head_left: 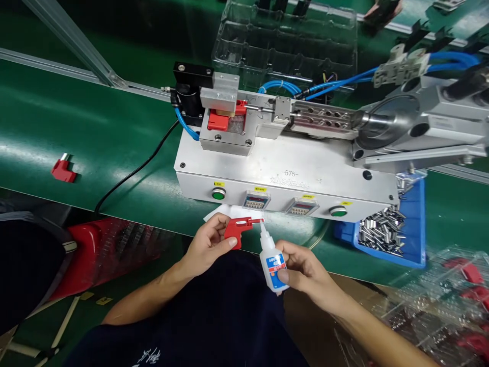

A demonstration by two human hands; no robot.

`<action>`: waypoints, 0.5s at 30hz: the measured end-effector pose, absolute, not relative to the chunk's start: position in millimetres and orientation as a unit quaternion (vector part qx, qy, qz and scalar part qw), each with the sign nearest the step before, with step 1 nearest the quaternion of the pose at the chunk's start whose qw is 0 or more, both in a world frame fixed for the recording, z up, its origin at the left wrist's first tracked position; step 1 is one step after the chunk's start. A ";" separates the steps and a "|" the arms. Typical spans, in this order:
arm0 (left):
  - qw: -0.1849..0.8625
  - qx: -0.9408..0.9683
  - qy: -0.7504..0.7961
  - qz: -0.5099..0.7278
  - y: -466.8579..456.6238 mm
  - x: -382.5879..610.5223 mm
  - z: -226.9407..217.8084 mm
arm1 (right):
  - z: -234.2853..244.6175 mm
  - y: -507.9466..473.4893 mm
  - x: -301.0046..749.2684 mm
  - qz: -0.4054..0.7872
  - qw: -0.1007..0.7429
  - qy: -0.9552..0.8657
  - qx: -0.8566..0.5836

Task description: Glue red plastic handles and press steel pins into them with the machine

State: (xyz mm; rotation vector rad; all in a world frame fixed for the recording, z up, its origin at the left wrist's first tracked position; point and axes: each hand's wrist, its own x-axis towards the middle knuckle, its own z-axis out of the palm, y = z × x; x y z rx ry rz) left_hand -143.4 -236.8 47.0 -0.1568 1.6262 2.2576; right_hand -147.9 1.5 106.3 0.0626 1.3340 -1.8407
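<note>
My left hand (210,239) grips a red plastic gun-shaped part (234,232), its thin end pointing right. In my right hand (301,267) is a white glue bottle (274,267) with a blue and red label, tilted with its nozzle up. The nozzle tip meets or nearly meets the thin end of the red part; I cannot tell whether they touch. Just beyond my hands stands a grey metal machine (305,168) with green buttons and two counters. Another red part (218,121) sits in its fixture, under a metal block.
A blue bin (414,224) of small metal tubes (382,232) stands right of the machine. One red part with a metal tube (64,169) lies on the green table (30,127) at left. Clear trays (428,300) with red parts are at lower right. A black cable (137,168) crosses the table.
</note>
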 end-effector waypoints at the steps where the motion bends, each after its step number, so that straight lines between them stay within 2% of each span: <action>1: 0.174 -0.058 0.576 0.797 -237.2 -143.9 47.6 | 105.8 2.1 -147.7 -0.735 0.425 0.526 0.033; 15: 0.162 -0.051 0.578 0.798 -237.8 -142.8 47.2 | 103.1 2.9 -144.8 -0.752 0.446 0.481 0.071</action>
